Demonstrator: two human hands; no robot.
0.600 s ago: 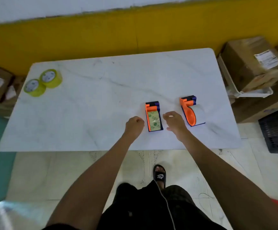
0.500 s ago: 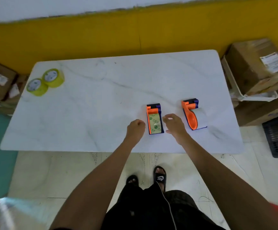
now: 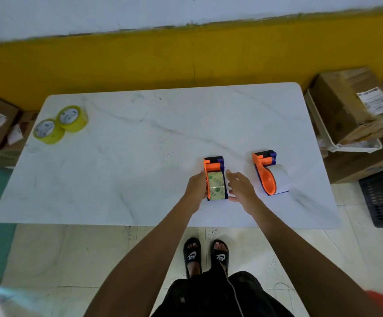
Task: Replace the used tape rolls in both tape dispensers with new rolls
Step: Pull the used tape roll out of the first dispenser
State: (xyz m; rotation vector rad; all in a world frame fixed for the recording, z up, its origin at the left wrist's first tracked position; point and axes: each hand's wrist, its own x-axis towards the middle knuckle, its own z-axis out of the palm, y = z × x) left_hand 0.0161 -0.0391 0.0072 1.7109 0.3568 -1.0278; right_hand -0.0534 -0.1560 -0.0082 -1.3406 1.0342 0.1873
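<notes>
Orange-and-blue plastic tape dispenser [image 3: 215,178] with its near-spent clear roll lies lengthwise between the hands: left hand [image 3: 197,187] touches its side, spread-fingered right hand [image 3: 241,188] just beside.

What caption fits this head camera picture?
Both hands, left hand and right hand, close around a tape dispenser.

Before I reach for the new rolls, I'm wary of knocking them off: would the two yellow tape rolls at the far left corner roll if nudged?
Probably not: both yellow tape rolls lie flat on their sides, so a nudge would likely slide them across the smooth marble-look table. They touch, so pushing one should shift the other. They sit near the edge, so push gently.
</notes>
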